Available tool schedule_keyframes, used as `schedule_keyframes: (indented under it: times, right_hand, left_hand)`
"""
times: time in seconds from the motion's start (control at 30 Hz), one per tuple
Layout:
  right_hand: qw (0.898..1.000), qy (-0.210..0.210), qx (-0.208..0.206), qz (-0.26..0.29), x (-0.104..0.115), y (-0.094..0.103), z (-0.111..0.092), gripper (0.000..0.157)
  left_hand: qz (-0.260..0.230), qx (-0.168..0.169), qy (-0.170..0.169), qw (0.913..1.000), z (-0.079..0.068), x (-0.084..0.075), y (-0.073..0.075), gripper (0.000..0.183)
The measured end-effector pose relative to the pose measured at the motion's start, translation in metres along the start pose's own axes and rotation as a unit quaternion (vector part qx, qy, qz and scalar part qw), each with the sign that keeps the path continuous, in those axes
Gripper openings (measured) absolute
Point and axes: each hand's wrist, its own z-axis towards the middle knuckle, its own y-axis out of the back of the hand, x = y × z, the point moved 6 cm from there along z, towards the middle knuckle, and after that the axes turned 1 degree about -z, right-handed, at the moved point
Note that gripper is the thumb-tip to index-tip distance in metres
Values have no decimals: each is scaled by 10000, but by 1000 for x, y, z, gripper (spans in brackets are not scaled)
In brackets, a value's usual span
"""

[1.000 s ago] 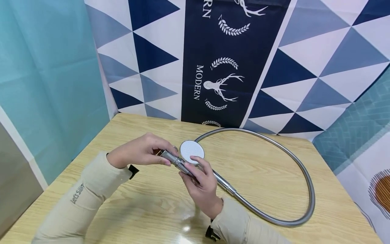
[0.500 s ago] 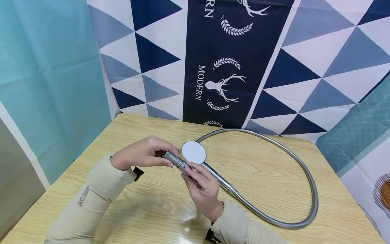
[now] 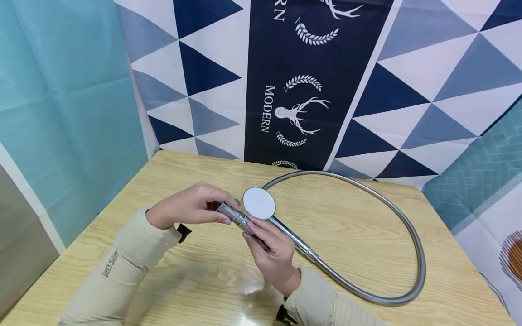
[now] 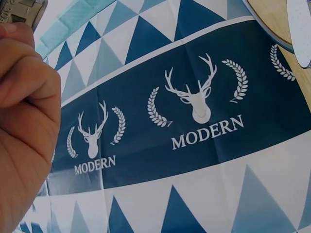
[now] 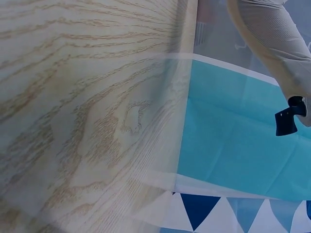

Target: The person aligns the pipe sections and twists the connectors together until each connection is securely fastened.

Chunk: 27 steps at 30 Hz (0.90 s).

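Note:
In the head view, a grey metallic cylindrical fitting (image 3: 233,214) is held between both hands over the table. My left hand (image 3: 189,206) pinches its upper end between thumb and fingers. Lower down, my right hand (image 3: 272,251) grips the other end, with that part hidden by the fingers. A round shower head (image 3: 259,203) with a white face lies just behind the fitting, its chrome handle running toward the lower right. At the left wrist view's top left corner, a bit of grey metal (image 4: 30,8) with raised lettering shows above the curled fingers. The right wrist view shows neither right hand nor fitting.
From the handle, a grey metal shower hose (image 3: 409,226) loops across the right side of the wooden table (image 3: 195,285). Patterned cloth (image 3: 212,81) hangs along the table's back edge, and a teal sheet (image 3: 69,113) hangs at the left.
Both hands keep their hold on the fitting and barely move. The whole head view has shifted slightly, so table and hands appear a little farther right than a second ago.

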Motion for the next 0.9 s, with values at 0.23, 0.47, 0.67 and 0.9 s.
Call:
schedule_keyframes:
  times: [0.23,0.47,0.67,0.9]
  right_hand:
    - [9998,-92,157,22,0,-1,2,20]
    - [9993,-239,282,37,-1,-2,3,20]
    - [9987,-350,360,53,-1,-3,3,20]
    - [9983,-399,406,72,-1,-3,2,22]
  left_hand:
    - [9,59,68,10000,-1,-1,1,20]
    - [35,51,119,9999,-3,-1,2,20]
    - [43,41,54,10000,-4,-1,1,21]
    - [81,21,42,10000,-5,-1,1,21]
